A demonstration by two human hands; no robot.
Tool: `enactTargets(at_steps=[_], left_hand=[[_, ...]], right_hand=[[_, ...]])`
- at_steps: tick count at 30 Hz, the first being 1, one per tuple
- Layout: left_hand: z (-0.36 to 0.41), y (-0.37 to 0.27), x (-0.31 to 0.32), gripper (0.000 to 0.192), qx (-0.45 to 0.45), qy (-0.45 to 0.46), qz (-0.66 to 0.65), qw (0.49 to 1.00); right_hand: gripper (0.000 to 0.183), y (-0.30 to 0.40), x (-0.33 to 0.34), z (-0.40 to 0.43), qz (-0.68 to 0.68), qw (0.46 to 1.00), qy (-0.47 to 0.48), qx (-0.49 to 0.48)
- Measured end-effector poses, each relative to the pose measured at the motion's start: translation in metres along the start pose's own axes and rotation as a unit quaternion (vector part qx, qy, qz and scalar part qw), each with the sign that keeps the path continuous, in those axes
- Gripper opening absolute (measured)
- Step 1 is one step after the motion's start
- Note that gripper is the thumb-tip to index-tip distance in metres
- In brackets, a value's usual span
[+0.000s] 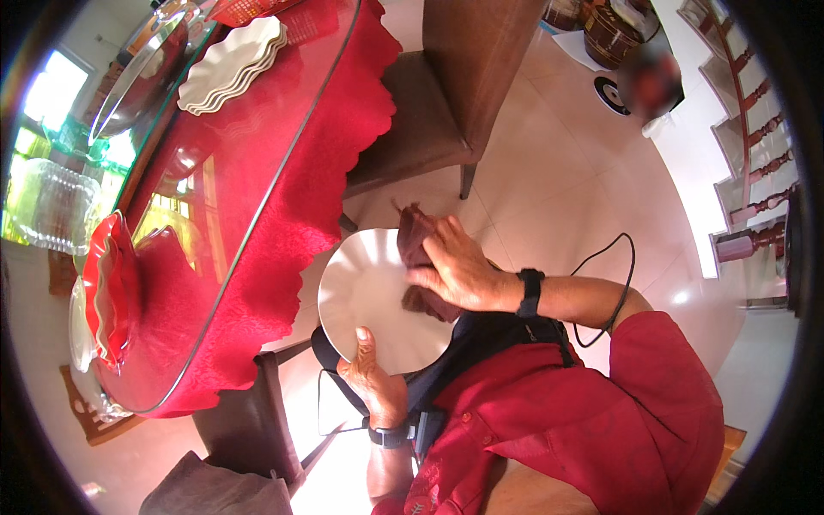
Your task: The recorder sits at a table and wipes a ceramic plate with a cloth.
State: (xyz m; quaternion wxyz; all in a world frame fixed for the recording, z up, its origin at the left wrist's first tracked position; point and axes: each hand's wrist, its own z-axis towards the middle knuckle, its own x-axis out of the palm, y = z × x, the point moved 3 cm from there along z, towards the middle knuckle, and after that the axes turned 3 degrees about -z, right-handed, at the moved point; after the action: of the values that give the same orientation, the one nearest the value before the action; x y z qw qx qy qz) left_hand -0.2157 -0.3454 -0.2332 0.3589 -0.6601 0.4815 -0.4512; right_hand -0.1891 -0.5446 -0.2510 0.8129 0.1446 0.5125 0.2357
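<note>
A round white plate with a fluted rim (376, 290) is held over my lap. My left hand (376, 380) grips its lower edge, thumb on the upper face. My right hand (457, 264) holds a dark brown cloth (418, 241) against the right part of the plate, with some cloth hanging past the rim. Both wrists wear dark bands. On the glass-topped table with a red cloth, a stack of white wavy-edged dishes (235, 64) lies near the far end, and red and white wavy-edged dishes (109, 290) lean together at the near left.
The glass table edge (257, 212) runs along my left. A brown chair (418, 109) stands beyond the plate, another (248, 412) below the table's near end. A large metal bowl (138, 84) and a red basket (248, 9) are on the table. A black cable (631, 257) loops by my right arm.
</note>
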Motion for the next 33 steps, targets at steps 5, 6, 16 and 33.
enactTargets(at_steps=[5, 6, 16, 33], left_hand=[[0.004, 0.008, -0.001, 0.044, 0.021, 0.004, -0.04, 0.999], [0.004, 0.011, -0.003, 0.044, 0.02, 0.005, -0.041, 0.999], [-0.001, 0.02, -0.002, 0.064, -0.056, -0.017, 0.045, 0.997], [-0.003, 0.014, -0.01, 0.076, 0.225, 0.027, 0.385, 0.895]], right_hand=[[0.064, 0.035, -0.014, -0.024, -0.034, 0.995, 0.043, -0.086], [0.06, 0.037, -0.016, -0.026, -0.038, 0.993, 0.064, -0.096], [0.036, 0.05, 0.003, -0.012, 0.183, 0.964, 0.099, -0.168], [0.02, 0.027, 0.002, 0.008, 0.138, 0.983, 0.021, -0.119]])
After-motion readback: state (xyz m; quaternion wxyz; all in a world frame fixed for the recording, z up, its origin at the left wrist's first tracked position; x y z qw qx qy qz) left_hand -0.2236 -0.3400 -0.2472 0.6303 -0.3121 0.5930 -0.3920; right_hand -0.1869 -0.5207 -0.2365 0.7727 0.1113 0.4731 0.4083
